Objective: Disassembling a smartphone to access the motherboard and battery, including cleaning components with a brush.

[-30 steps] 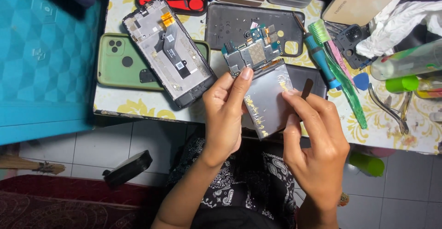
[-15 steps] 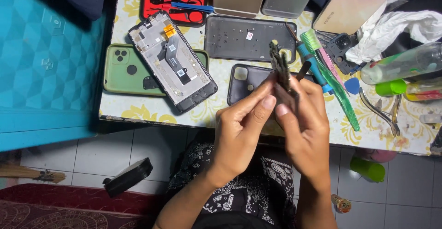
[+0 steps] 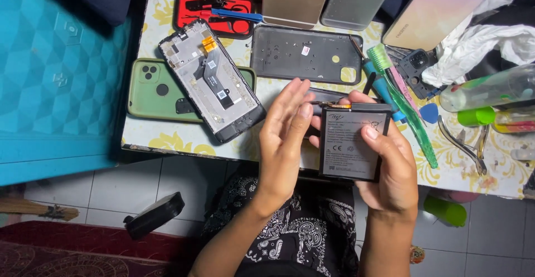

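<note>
**Grey battery held over the bench edge, right hand carrying**

Grey and black, the flat phone battery (image 3: pixel 352 143) is held face up in the right hand (image 3: pixel 390 171), just above the near edge of the bench (image 3: pixel 184 140). Its long axis runs from 12 to 6 o'clock, tilted slightly toward 1 o'clock. The right-hand fingers grasp it from beneath, with the thumb pressed on the label near the 3 o'clock edge.

The left hand (image 3: pixel 284 143) stands at 9 o'clock of the battery. Its fingers are extended and loosely released, not gripping; the fingertips touch or nearly touch the battery's top left corner, where a short orange flex tail (image 3: pixel 334 105) projects. The right hand is therefore the carrying hand and the left is the nearer one to the flex tail.

Surroundings:
- At 10 o'clock of the hands, an opened phone frame (image 3: pixel 212 79) lies diagonally across a green phone case (image 3: pixel 159 90).
- At 12 o'clock, a dark back cover (image 3: pixel 306 54) lies flat, interior side up.
- At 2 o'clock, a green toothbrush (image 3: pixel 404 107) lies beside a blue pick (image 3: pixel 429 113).
- At 3 o'clock, metal tweezers (image 3: pixel 462 143) rest on the bench.

Nothing stands between the left fingers and the battery.
</note>
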